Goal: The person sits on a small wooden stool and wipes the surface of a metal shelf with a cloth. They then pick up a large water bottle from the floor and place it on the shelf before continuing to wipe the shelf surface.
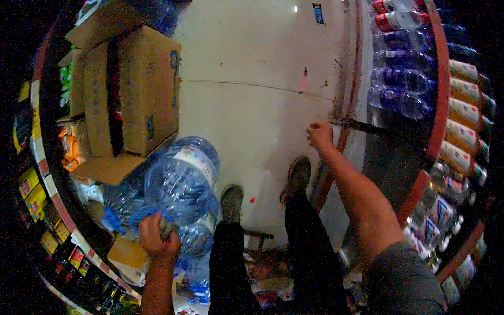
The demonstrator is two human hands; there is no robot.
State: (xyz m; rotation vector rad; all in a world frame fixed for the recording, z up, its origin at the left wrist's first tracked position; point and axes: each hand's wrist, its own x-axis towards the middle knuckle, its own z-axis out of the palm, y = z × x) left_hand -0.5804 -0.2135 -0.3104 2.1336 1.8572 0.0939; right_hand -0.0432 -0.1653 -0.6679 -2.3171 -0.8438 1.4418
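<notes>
My left hand (158, 238) is closed at the blue neck or handle of a large clear plastic water bottle (185, 173). A small greyish thing shows between thumb and fingers; what it is, I cannot tell. The bottle lies tilted with its base away from me and a printed label band around it. Beneath and beside it are more large clear bottles (195, 238), one with a blue cap (112, 220). Out over the floor beside the right-hand shelf, my right hand (321, 137) has its fingers curled in, and nothing shows in it.
Open cardboard boxes (149, 90) stand on the left, before a shelf with a red and white edge (51, 189). To the right, a shelf with a red rim (441, 78) holds several purple drink bottles (401, 76) and orange ones (464, 110). Pale floor (252, 118) runs between.
</notes>
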